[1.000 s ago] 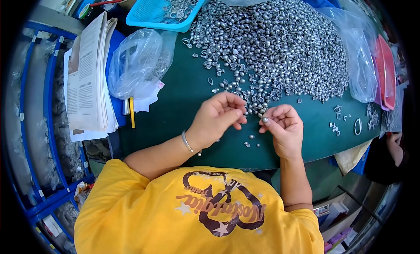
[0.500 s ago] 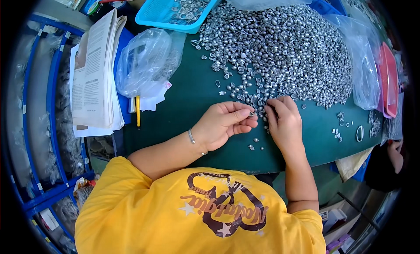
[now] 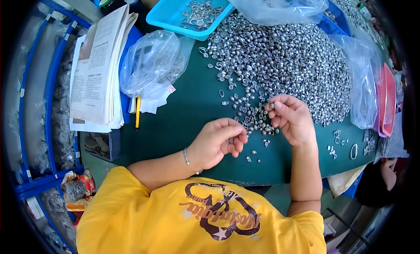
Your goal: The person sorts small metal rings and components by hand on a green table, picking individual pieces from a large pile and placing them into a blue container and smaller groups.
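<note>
A big heap of small silvery metal pieces (image 3: 293, 65), rounded and hollow like little cups, spreads over the green tabletop (image 3: 192, 100). At its near edge my right hand (image 3: 292, 118) is turned with the fingers bent, pinching one small rounded metal piece (image 3: 271, 106) between thumb and fingertips. My left hand (image 3: 221, 138), with a bangle on the wrist, is to the left of the loose pieces. Its fingers are curled in with the thumb pressed against them; what they hold, if anything, is hidden. Close by lie a few stray metal pieces (image 3: 248, 159).
Beyond the hands stands a light-blue basket (image 3: 166, 24) with metal rings. Clear plastic bags (image 3: 151, 57) rest at left and around the heap. Newspapers (image 3: 94, 70) and a yellow pen (image 3: 138, 111) lie left. A red tray (image 3: 386, 100) and several rings (image 3: 354, 151) sit right.
My hands have moved apart. The right hand has turned over and lifted a small metal piece from the heap's edge; the left has drawn back with its fingers curled. The view has shifted slightly.
</note>
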Demonstrator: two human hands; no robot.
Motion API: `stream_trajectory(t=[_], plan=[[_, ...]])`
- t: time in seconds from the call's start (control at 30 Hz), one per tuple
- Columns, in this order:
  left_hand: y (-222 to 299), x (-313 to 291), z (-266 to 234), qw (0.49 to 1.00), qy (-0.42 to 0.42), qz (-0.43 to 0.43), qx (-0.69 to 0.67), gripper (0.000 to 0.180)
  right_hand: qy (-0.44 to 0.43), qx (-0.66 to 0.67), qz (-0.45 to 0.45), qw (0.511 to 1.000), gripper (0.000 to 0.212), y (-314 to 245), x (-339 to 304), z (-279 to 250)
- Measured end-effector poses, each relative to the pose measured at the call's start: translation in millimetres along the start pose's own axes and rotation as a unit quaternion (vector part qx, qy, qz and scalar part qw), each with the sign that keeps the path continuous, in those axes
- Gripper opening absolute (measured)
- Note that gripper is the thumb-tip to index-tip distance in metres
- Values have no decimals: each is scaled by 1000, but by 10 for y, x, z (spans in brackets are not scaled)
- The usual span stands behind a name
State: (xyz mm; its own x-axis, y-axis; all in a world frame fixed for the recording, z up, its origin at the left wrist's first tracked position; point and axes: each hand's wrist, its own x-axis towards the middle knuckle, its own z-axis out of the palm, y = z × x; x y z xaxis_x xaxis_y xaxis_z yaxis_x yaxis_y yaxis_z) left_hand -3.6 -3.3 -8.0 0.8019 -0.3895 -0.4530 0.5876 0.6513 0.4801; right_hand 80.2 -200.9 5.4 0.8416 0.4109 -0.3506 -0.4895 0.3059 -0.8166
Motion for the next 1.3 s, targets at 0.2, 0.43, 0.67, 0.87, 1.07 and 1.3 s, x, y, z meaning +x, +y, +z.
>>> stream_trajectory(t=[0.2,0.43,0.67,0.87,1.07,1.3], plan=[[-35,4,-106,999,15,49,-19,13,-84,203,73,973,13,100,153,-110],[-14,38,-148,996,44,77,-26,12,-104,242,37,964,10,152,108,-152],[-66,-18,-118,997,-20,47,-55,16,-16,-169,-54,984,7,-45,-15,-128],[-329,-153,-10,981,-80,-144,-100,16,-14,-612,-234,755,6,69,-17,-57],[-358,-215,-11,968,-99,-208,-97,12,-1,-629,-277,726,7,144,-4,-12],[-329,-200,-106,963,-112,-204,-139,14,-92,-334,-201,916,9,130,-10,-107]])
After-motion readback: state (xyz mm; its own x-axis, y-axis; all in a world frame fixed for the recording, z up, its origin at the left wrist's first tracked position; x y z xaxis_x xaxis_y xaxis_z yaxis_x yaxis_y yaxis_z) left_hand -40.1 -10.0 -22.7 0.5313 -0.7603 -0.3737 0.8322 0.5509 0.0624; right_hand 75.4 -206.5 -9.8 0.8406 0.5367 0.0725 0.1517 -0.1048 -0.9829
